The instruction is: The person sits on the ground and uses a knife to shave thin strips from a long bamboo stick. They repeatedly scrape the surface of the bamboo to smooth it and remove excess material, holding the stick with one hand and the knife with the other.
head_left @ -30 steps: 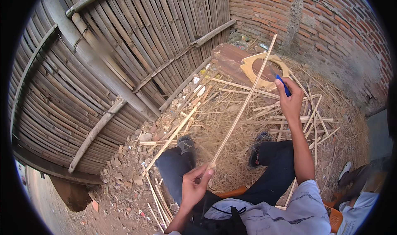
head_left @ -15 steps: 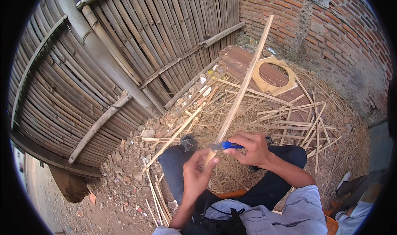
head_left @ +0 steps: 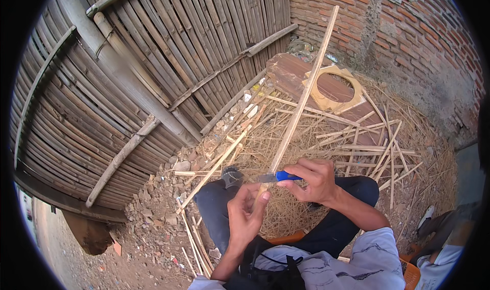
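Two hands at work over the lap: left hand [head_left: 246,216] clasped round near end of long bamboo strip [head_left: 301,103], fingers curled, thumb up along the wood; right hand [head_left: 314,180] closed on blue-handled knife [head_left: 275,177], blade set crosswise against strip just above left thumb. Strip angled up and away, far tip over brick wall [head_left: 408,40], near end low between the knees. Probably whittling, blade at start of a stroke. Next stroke likely needs shallow blade angle, push away from body along grain, left thumb kept behind edge, firm hold against twist. Heaped around: bamboo shavings and offcut slats [head_left: 357,152], brown board with pale ring-shaped frame [head_left: 334,88] on top, rubble at foot of bamboo fence [head_left: 127,75].
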Action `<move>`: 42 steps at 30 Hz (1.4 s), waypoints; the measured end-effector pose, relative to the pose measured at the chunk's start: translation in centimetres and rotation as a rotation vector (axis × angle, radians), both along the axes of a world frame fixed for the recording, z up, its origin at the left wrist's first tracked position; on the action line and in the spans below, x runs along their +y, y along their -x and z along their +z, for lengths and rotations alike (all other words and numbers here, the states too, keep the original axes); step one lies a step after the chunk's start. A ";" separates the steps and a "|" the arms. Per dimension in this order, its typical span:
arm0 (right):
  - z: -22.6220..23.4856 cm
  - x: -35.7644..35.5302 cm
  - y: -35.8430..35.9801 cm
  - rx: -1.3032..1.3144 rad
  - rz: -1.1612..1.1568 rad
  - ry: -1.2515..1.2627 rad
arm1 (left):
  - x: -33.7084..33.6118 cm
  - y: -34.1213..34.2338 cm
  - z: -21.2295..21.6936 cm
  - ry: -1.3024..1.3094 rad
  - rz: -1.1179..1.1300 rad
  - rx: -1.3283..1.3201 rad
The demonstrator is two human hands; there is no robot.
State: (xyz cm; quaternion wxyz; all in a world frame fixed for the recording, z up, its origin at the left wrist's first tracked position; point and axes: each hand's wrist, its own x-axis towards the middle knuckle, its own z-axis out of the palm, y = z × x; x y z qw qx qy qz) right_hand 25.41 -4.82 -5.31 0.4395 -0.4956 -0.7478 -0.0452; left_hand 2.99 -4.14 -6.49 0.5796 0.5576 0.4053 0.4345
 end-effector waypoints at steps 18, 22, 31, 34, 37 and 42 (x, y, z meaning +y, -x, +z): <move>0.6 1.4 -3.6 0.197 -0.172 -0.005 | 0.0 2.3 -2.2 0.123 -0.143 -0.052; -0.5 0.4 -0.9 0.104 -0.028 0.048 | 0.4 1.5 -1.6 0.147 -0.095 -0.037; -0.3 0.2 0.4 0.046 -0.036 0.015 | 0.6 0.7 -2.0 0.100 -0.104 -0.037; -0.3 0.5 -0.2 0.022 -0.075 -0.003 | 0.4 0.9 -2.1 0.125 -0.089 0.003; -0.2 0.6 -0.3 0.016 -0.066 0.009 | 0.4 1.1 -2.0 0.124 -0.087 0.002; -0.2 1.0 -0.1 0.012 -0.064 0.008 | 0.9 1.5 -2.2 0.076 -0.085 0.027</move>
